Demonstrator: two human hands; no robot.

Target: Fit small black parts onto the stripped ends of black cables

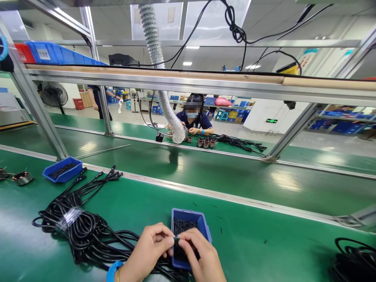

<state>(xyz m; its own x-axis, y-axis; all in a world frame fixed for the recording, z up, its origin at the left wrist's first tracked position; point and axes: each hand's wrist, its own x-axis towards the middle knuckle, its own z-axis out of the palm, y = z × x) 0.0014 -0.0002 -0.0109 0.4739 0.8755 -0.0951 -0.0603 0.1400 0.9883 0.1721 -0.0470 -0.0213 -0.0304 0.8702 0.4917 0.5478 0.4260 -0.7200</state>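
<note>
A small dark piece (176, 237) is held between the narrowed thumb and finger tips of the left hand (155, 246) and the right hand (200, 250), above the blue parts bin (203, 225). Its exact shape cannot be told, because it is mostly covered by the fingers. Short black tubes (182, 225) are contained in this bin, and a few thin black bits (219, 217) are scattered beside it on the green bench (249, 254). To the left, a black cable bundle (88, 225) is bound with clear wrap (69, 218); its cables are passed near the left wrist.
</note>
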